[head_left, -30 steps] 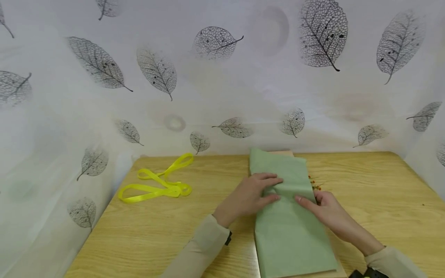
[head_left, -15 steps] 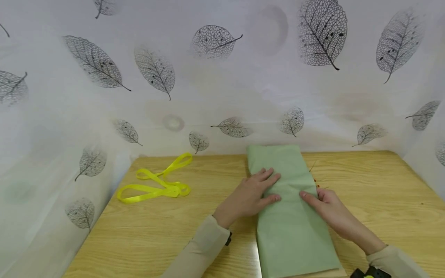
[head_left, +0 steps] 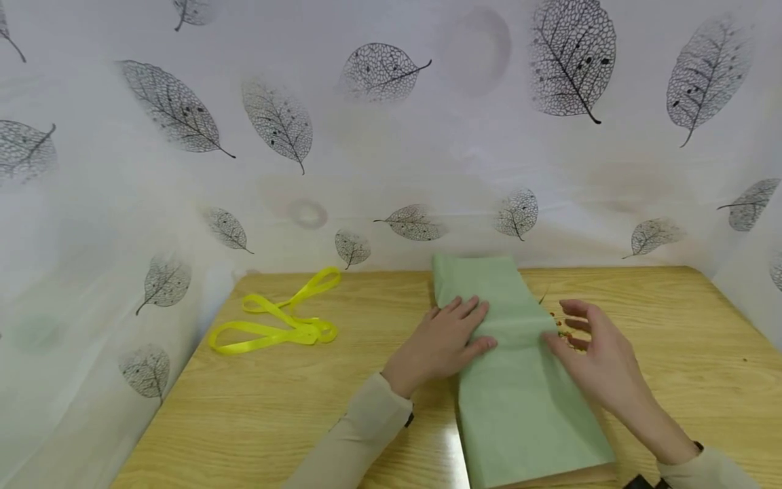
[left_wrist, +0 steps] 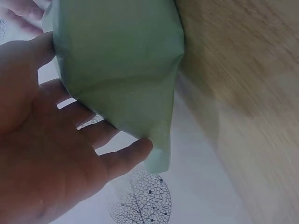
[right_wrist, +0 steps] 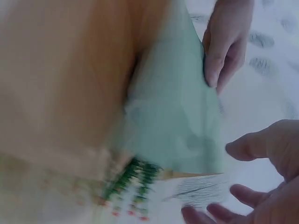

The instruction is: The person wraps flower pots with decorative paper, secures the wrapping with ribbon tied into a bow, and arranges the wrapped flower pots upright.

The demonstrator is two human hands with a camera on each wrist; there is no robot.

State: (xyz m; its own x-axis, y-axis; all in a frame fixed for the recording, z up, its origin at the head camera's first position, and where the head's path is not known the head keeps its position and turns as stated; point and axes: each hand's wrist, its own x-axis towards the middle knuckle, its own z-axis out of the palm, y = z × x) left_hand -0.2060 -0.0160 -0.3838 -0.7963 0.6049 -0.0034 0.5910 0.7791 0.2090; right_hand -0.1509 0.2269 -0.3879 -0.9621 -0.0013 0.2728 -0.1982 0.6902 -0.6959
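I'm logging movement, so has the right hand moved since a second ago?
Yes: in the head view, the right hand is nearer the table's far edge.

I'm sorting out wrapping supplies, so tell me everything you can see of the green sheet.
The sheet is pale green, smooth and looks like paper. It lies lengthwise on the table, right of centre, its left side apparently folded over, with creasing across its middle. A tan layer shows under its near edge. The left hand rests on it; the right hand has its thumb by the right edge, contact unclear. Red-tipped sprigs show beside that edge.
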